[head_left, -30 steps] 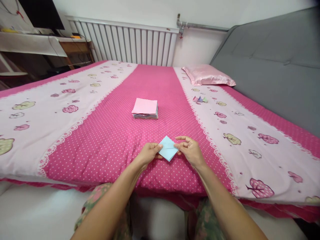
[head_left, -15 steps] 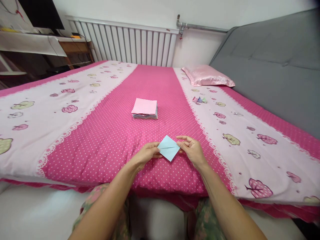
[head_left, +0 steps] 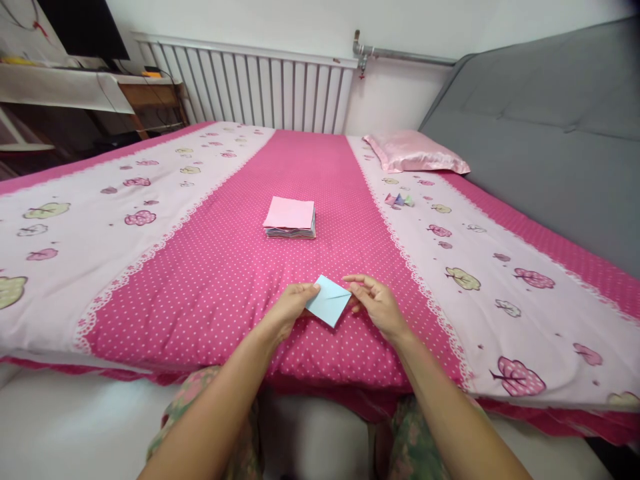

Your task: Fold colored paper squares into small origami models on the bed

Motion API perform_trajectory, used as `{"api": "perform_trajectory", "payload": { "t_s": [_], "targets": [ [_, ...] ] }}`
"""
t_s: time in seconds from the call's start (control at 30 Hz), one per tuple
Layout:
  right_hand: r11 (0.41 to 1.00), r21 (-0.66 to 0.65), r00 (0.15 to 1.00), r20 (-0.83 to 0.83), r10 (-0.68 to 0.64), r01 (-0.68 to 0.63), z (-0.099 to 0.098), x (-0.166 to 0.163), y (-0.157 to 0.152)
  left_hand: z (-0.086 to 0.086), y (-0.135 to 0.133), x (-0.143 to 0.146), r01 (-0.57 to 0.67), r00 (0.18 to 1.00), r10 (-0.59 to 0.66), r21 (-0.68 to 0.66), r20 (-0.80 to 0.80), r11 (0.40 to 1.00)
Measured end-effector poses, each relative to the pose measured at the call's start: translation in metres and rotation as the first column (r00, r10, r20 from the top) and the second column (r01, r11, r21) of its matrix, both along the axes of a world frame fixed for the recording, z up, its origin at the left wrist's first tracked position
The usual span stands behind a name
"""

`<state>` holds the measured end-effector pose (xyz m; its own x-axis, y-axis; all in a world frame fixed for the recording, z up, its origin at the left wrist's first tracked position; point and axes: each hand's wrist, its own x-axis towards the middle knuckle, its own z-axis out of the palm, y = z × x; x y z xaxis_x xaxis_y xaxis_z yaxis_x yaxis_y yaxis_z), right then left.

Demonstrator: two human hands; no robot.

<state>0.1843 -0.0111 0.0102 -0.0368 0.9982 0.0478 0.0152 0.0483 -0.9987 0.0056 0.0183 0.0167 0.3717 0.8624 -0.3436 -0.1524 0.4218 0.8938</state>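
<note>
A light blue square of folded paper (head_left: pixel 330 305) with a crease or flap edge running in from its right corner is held just above the pink dotted bedspread. My left hand (head_left: pixel 294 303) pinches its left side, thumb on top and fingers underneath. At the right corner, the thumb and a finger of my right hand (head_left: pixel 376 303) close on the paper's tip, while the index finger stretches out above it. Beyond the hands lies a stack of paper sheets (head_left: pixel 289 215), pink on top.
Several small folded paper pieces (head_left: pixel 399 200) in pink, blue and green lie on the bed's right side. Behind them is a pink satin pillow (head_left: pixel 415 152) by the grey headboard (head_left: pixel 545 127). A white radiator (head_left: pixel 250 87) stands along the wall; a desk with a monitor (head_left: pixel 83 30) is far left.
The blue paper has shifted slightly left and turned clockwise. My left thumb now lies further onto its upper left edge, and my right hand has moved a little left with the corner.
</note>
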Motion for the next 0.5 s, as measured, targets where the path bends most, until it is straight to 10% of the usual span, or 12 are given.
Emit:
{"api": "perform_trajectory", "payload": {
  "t_s": [0.23, 0.5],
  "targets": [
    [0.964, 0.104, 0.969, 0.029, 0.245, -0.246, -0.0030, -0.0014, -0.0032, 0.0068, 0.0004, 0.0013, -0.182, 0.983, 0.180, -0.121, -0.024, 0.976],
    [0.950, 0.219, 0.954, 0.253, 0.163, -0.221, -0.0038, -0.0026, -0.0022, 0.0093, -0.0007, 0.0017, -0.182, 0.983, 0.178, -0.148, -0.043, 0.972]
  ]
}}
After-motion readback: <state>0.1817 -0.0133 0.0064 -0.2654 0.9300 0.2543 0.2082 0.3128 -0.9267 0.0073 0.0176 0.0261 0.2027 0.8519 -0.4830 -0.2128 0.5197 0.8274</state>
